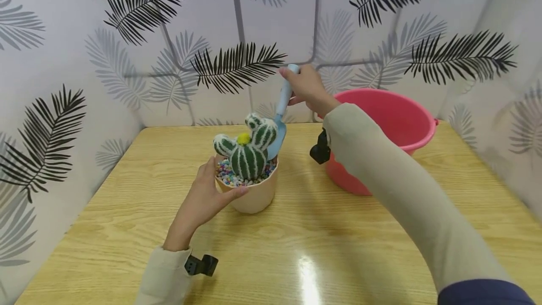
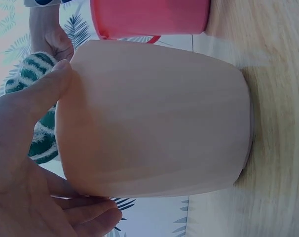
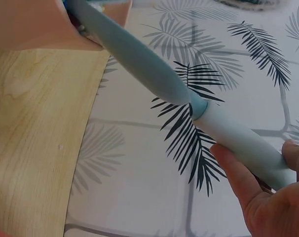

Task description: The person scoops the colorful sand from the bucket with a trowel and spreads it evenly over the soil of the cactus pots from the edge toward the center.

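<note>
My left hand holds a peach-coloured plant pot by its left side, thumb at the front of the rim and fingers round the side. The pot stands upright on the table. Inside it sits a green and white knitted cactus with a yellow tuft, among multicoloured pebbles. My right hand grips the pale blue handle of a garden trowel from above. The trowel's blade points down into the pot behind the cactus, its tip hidden there.
A large pink bucket stands on the wooden table to the right, partly behind my right sleeve. Leaf-patterned wall covering rises right behind the table's back edge.
</note>
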`<action>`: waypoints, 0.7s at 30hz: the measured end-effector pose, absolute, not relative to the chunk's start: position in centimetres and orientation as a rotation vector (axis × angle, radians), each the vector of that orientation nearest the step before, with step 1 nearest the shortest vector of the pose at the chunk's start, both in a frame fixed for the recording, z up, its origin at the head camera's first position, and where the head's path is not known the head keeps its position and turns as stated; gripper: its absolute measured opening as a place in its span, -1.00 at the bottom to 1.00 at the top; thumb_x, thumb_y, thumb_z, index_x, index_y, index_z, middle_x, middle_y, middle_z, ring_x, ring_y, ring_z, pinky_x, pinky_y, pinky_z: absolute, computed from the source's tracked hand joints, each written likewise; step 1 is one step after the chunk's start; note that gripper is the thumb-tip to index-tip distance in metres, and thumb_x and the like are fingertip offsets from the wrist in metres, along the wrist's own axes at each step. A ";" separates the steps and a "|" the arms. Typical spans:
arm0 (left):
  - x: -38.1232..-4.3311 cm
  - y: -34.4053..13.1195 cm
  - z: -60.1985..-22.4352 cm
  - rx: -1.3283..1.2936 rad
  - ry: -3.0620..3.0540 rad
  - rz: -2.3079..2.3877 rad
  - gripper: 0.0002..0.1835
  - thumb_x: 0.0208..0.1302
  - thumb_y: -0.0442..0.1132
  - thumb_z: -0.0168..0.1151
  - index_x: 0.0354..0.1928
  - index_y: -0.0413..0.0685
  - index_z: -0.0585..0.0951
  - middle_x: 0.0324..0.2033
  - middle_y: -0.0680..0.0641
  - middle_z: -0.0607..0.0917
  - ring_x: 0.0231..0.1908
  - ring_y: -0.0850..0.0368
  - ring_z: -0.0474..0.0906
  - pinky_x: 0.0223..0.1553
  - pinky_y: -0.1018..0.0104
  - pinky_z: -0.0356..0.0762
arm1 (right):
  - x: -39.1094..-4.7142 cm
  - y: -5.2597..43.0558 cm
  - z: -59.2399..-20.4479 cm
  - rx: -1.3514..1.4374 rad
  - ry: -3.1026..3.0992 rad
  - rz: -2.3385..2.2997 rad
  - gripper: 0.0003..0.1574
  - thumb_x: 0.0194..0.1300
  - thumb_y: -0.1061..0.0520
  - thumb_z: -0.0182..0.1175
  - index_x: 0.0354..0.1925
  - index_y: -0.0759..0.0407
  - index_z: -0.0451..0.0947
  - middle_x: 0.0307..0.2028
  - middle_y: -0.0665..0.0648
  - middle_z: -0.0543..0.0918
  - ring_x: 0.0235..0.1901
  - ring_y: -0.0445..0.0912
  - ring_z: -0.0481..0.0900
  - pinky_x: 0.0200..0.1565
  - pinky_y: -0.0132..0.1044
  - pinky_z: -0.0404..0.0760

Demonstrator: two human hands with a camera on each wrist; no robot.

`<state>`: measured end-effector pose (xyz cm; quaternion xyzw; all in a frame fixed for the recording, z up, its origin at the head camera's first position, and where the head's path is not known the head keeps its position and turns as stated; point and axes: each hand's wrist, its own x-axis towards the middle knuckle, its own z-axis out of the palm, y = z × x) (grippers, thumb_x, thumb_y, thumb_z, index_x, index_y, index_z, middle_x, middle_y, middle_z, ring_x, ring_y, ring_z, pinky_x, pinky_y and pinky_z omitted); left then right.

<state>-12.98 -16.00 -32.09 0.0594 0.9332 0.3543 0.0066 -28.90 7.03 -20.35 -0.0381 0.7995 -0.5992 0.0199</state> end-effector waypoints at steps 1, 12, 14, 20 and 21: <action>-12.9 -16.0 -32.1 0.190 2.920 1.107 0.19 0.08 0.29 0.28 0.48 -0.22 -0.13 0.43 -0.38 0.00 0.37 -0.34 0.09 0.26 -0.26 0.21 | -28.9 7.1 -20.2 -0.114 2.489 -1.855 -0.49 0.42 -0.09 0.01 0.09 0.28 0.34 -0.38 0.10 0.32 -0.56 -0.13 0.50 -0.30 -0.22 0.71; -12.3 -16.1 -30.8 0.179 2.973 1.084 0.08 0.12 0.20 0.30 0.44 -0.32 0.02 0.31 -0.40 0.17 0.29 -0.33 0.23 0.22 -0.22 0.30 | -29.1 8.6 -18.5 -0.117 2.519 -1.851 -0.53 0.45 -0.10 -0.05 -0.01 0.30 0.29 -0.32 0.10 0.34 -0.35 -0.05 0.61 -0.25 -0.23 0.70; -12.1 -16.0 -30.5 0.173 2.991 1.068 0.05 0.13 0.17 0.31 0.42 -0.34 0.05 0.25 -0.41 0.20 0.23 -0.33 0.29 0.17 -0.20 0.36 | -29.0 8.9 -18.1 -0.105 2.525 -1.851 -0.52 0.45 -0.10 -0.05 0.01 0.29 0.28 -0.28 0.10 0.36 -0.29 -0.05 0.60 -0.24 -0.24 0.70; -11.4 -15.6 -29.9 0.150 3.002 1.095 -0.06 0.14 0.11 0.33 0.36 -0.36 0.17 0.17 -0.36 0.25 0.17 -0.26 0.33 0.10 -0.14 0.42 | -28.9 10.1 -16.9 -0.045 2.564 -1.835 -0.50 0.43 -0.13 -0.04 0.01 0.29 0.28 -0.20 0.10 0.42 -0.12 0.03 0.64 -0.28 -0.29 0.69; -11.3 -15.5 -29.8 0.147 3.000 1.104 -0.07 0.15 0.10 0.33 0.35 -0.35 0.18 0.16 -0.35 0.26 0.16 -0.26 0.33 0.09 -0.13 0.42 | -28.8 10.3 -16.7 -0.045 2.578 -1.825 -0.51 0.43 -0.13 -0.04 -0.01 0.28 0.29 -0.20 0.11 0.43 -0.12 0.02 0.65 -0.29 -0.30 0.69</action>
